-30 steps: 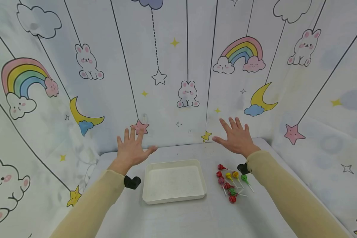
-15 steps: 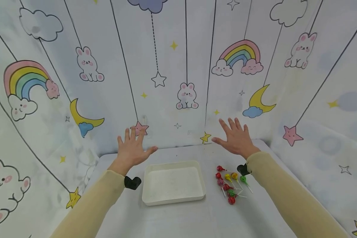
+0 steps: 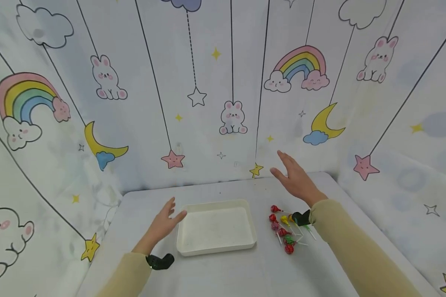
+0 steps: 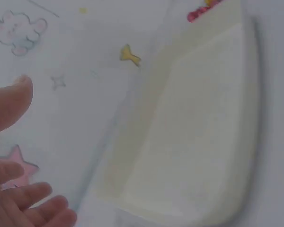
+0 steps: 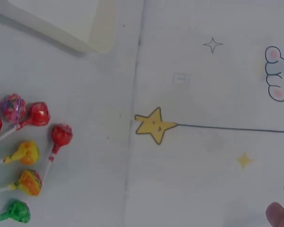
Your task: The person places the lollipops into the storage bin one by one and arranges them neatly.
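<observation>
In the head view my left hand (image 3: 162, 226) is at the left edge of a shallow white tray (image 3: 217, 248), thumb apart from the relaxed fingers, holding nothing. The left wrist view shows its fingertips beside the tray (image 4: 248, 118). My right hand (image 3: 297, 179) is raised over the table's far right side, fingers extended and nothing in them. Nearer me than that hand lies a loose group of wrapped lollipops (image 3: 283, 233), in red, yellow, green and pink; the right wrist's black strap overlaps some of them. In the right wrist view a red lollipop (image 5: 61, 135) lies among several others.
The table (image 3: 223, 274) has a white cover. A white cloth backdrop (image 3: 204, 136) printed with rabbits, stars and rainbows rises behind and at both sides. Each wrist wears a black camera mount (image 3: 160, 262).
My left hand has come down and toward me, from spread in the air to beside the tray. My right hand has turned sideways, its fingers closer together. The tray and lollipops stay put.
</observation>
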The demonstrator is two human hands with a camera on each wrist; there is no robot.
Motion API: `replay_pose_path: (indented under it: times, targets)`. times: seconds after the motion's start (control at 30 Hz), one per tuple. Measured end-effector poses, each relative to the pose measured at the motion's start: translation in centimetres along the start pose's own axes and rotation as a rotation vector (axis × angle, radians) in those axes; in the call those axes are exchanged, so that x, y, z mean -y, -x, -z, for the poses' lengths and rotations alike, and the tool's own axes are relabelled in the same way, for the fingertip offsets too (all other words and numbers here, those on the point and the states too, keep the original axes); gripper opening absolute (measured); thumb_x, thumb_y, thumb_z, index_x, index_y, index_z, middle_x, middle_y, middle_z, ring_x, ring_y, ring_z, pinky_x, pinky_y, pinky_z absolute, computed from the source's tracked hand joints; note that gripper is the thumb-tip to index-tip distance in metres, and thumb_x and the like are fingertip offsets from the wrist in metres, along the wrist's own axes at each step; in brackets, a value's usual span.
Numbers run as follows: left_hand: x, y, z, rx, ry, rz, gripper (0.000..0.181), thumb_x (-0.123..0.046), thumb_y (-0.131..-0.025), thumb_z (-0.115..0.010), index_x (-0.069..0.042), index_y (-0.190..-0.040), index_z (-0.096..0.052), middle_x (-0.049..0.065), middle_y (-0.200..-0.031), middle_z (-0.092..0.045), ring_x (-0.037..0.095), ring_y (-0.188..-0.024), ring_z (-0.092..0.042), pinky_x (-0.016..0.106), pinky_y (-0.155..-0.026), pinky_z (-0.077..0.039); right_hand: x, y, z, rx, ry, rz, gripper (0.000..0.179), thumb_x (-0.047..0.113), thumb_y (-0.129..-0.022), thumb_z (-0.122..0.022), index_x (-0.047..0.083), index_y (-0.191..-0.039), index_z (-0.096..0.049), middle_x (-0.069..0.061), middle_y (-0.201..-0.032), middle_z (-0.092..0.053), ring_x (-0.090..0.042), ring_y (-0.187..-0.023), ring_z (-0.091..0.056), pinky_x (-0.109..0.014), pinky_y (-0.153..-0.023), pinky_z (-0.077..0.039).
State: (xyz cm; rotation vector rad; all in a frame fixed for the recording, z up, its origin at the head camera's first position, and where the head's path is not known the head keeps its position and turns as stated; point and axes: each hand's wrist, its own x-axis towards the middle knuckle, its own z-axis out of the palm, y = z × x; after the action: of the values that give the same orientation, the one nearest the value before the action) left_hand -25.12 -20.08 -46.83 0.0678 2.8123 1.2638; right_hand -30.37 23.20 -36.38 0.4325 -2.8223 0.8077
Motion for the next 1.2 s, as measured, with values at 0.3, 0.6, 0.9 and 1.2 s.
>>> replay_pose_path:
  times: [0.3,0.6,0.9,1.2]
  targets:
    - [8.1,3.9,-6.1,0.0,0.405,-0.006,0.077,-0.015,-0.1,-0.067,0.012,-0.157,-0.023,0.033,-0.161,-0.031,0.046,-0.149,-0.035,0.044,-0.118,-0.041,-1.6,0.8,-1.1,0.009,0.019,-0.019,0.08,0.055,-0.107,-0.043,0.009,-0.165,-0.014,-0.022,-0.17,-0.017,-0.046,-0.156,-0.017,-0.068,-0.126,-0.019]
    - [9.0,4.3,-7.2,0.014,0.538,-0.049,0.08,-0.007,-0.094,-0.073,0.011,-0.157,-0.026,0.03,-0.163,-0.027,0.041,-0.151,-0.029,0.035,-0.117,-0.04,-2.7,1.1,-1.2,0.001,-0.034,-0.043,0.079,0.052,-0.106,-0.049,0.005,-0.163,-0.022,-0.024,-0.168,-0.024,-0.049,-0.152,-0.026,-0.067,-0.123,-0.027]
    - [9.1,4.3,-7.5,0.019,0.557,-0.027,0.079,-0.005,-0.094,-0.073,0.01,-0.157,-0.028,0.029,-0.163,-0.028,0.041,-0.151,-0.03,0.035,-0.117,-0.041,-6.4,2.3,-1.4,0.069,-0.333,-0.121,0.056,0.038,-0.1,-0.067,0.005,-0.145,-0.059,-0.018,-0.141,-0.064,-0.037,-0.127,-0.064,-0.052,-0.108,-0.053]
    - [9.3,4.1,-7.6,0.008,0.562,-0.049,0.079,-0.004,-0.093,-0.074,0.011,-0.156,-0.028,0.03,-0.163,-0.028,0.039,-0.15,-0.029,0.023,-0.114,-0.043,-12.1,4.5,-2.4,0.132,-0.372,-0.153,0.041,0.03,-0.1,-0.067,0.004,-0.131,-0.07,-0.02,-0.131,-0.07,-0.035,-0.121,-0.068,-0.054,-0.107,-0.055]
